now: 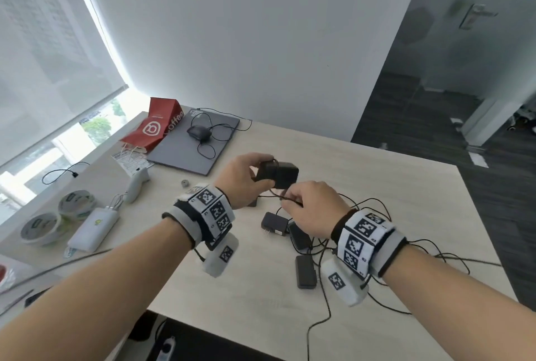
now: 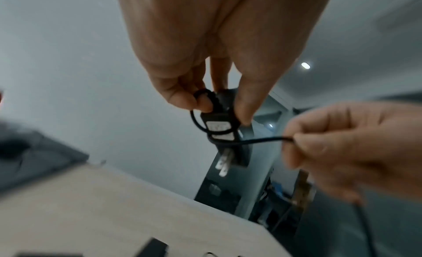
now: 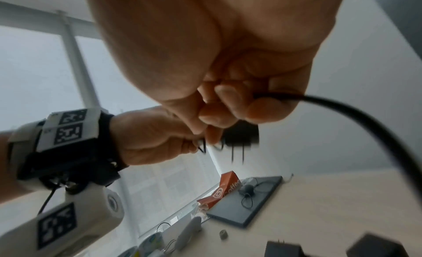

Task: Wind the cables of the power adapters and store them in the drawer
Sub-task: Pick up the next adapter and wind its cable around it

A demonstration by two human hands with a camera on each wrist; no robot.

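Grip: left hand (image 1: 246, 179) clasps the adapter (image 1: 280, 174); right hand (image 1: 311, 209) pinches its cable (image 2: 262, 140).
Winding: you keep each turn taut around the body.
Prongs: you leave them uncovered.

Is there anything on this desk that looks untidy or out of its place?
Yes. Several loose black cables lie tangled on the light wooden table near the right hand, around three small black adapters. One strand hangs over the table's near edge. No damage is visible.

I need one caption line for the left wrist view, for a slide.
Left hand holds a black adapter while the right hand pulls its cable taut.
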